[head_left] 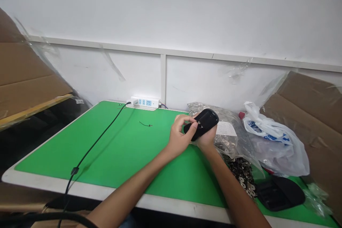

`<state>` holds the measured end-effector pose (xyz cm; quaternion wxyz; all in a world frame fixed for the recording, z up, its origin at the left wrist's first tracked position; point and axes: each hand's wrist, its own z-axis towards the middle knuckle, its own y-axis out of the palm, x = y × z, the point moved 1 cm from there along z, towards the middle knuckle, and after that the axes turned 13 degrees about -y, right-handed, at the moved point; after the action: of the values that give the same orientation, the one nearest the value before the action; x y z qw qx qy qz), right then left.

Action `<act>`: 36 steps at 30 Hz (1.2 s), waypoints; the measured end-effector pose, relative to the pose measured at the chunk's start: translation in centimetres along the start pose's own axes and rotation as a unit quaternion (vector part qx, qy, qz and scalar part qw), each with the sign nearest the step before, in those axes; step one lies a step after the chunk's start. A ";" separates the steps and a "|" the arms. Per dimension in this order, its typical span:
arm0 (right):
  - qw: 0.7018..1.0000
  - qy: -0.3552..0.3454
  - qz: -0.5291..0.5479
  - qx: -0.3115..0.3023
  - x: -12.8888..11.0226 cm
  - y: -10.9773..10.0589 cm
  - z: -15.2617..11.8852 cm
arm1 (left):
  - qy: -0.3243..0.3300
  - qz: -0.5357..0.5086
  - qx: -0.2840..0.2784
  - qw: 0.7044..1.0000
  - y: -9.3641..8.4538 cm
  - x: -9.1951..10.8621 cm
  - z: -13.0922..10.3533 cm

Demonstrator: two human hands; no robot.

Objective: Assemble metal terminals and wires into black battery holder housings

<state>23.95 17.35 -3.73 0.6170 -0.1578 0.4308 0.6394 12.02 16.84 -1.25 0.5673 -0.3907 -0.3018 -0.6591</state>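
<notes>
A rounded black plastic housing (207, 118) with long recesses is held up above the green table mat. My right hand (208, 137) grips it from below and from its right side, with most of the fingers hidden behind it. At the housing's near left part, my left hand (178, 132) has thumb and forefinger pinched together over a small shiny metal piece (199, 123). Its exact shape is too small to make out. Right of my forearms, a second black housing (280, 193) with slots lies on the table.
Small metal plates (242, 174) spill from a clear plastic bag (229, 114) on the right. Beside it sits a white carrier bag (280, 149). A power strip (146, 102) with a black cable (100, 136) and a short dark wire (145, 124) lie left. Cardboard (307, 121) flanks the table.
</notes>
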 end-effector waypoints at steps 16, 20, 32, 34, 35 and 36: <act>0.926 -0.105 -0.156 -0.328 -7.4 -1.3 0.0 | 0.250 0.101 -0.214 0.939 -4.2 1.0 0.2; 0.916 -0.144 -0.156 -0.342 -8.3 -1.1 -0.1 | 0.276 0.098 -0.201 0.935 -4.1 1.8 -0.2; 0.913 -0.131 -0.152 -0.354 -8.8 -1.0 -0.3 | 0.292 0.122 -0.227 0.921 -4.6 2.3 -0.2; 0.912 -0.126 -0.159 -0.357 -8.8 -1.1 -0.3 | 0.296 0.127 -0.234 0.917 -4.7 2.5 -0.2; 0.912 -0.124 -0.162 -0.357 -8.8 -1.1 -0.3 | 0.299 0.130 -0.235 0.916 -4.7 2.6 -0.2; 0.912 -0.121 -0.161 -0.357 -8.7 -1.1 -0.3 | 0.302 0.132 -0.235 0.914 -4.7 2.7 -0.2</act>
<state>26.50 11.25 2.09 0.6617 -0.3559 0.0646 0.6567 7.25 16.12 1.23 0.6051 -0.3313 0.1024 -0.7167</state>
